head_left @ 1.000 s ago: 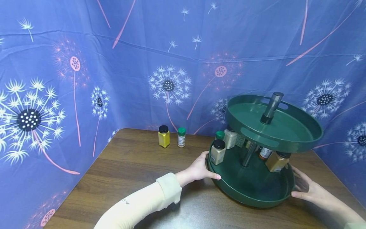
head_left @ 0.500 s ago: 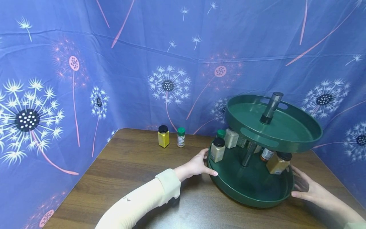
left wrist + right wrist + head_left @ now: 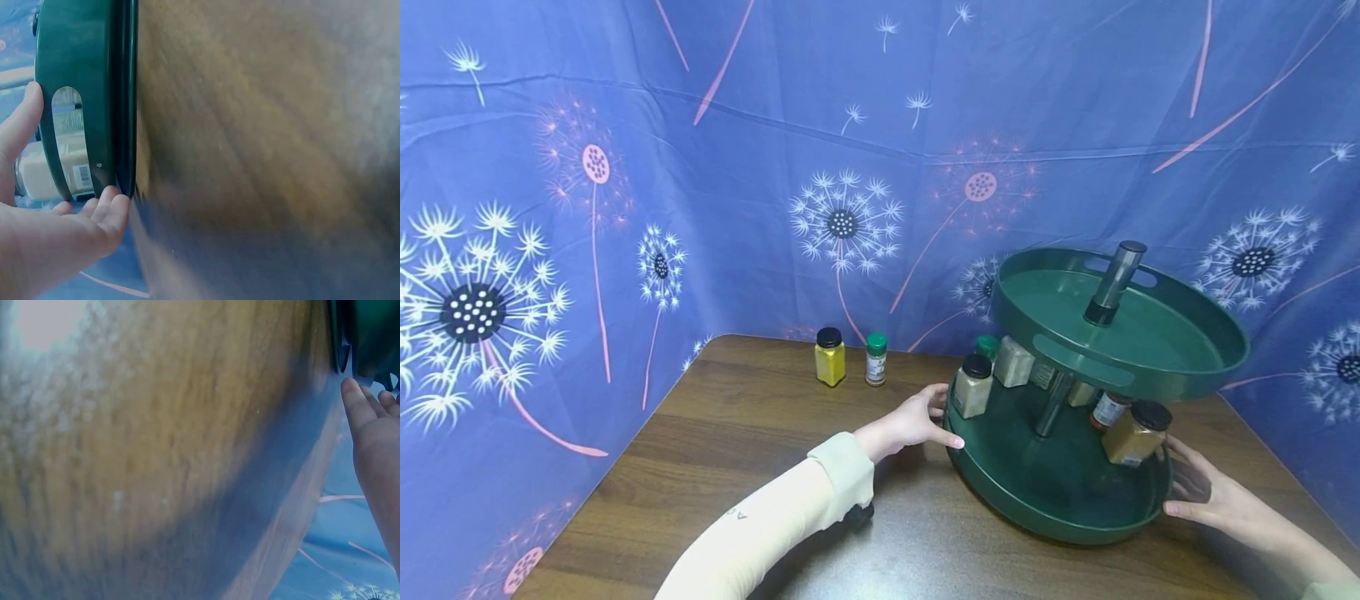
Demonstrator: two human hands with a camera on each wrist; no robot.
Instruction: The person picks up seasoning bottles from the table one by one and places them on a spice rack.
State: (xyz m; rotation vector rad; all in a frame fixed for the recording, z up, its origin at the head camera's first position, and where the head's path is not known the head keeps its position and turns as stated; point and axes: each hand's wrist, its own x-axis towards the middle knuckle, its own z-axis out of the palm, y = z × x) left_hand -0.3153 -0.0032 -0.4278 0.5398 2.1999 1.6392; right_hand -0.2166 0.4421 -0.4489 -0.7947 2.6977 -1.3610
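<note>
A dark green two-tier turntable [image 3: 1067, 500] stands at the right of the table. My left hand [image 3: 913, 427] touches its lower tray at the left, thumb at the rim and fingers against the outer wall. In the left wrist view a pale jar [image 3: 40, 172] shows behind the wall and through its handle slot. My right hand [image 3: 1213, 492] touches the tray's right side, thumb in front and fingers behind. On the lower tier stand a beige black-capped spice jar [image 3: 973, 395], a white-filled jar [image 3: 1014, 365], a brown-filled spice jar [image 3: 1131, 440] and several others, partly hidden by the upper tray [image 3: 1045, 292].
A yellow spice jar [image 3: 830, 365] with a black cap and a small green-capped spice jar [image 3: 876, 367] stand towards the back of the wooden table [image 3: 752, 417]. A blue dandelion-print cloth [image 3: 737, 208] hangs behind and at the sides. A metal post [image 3: 1118, 275] rises through the upper tray.
The lower tray has turned: its right-hand jars have come forward and rightward, the back-left ones rightward. My left thumb has moved back along the rim. My right hand has barely moved.
</note>
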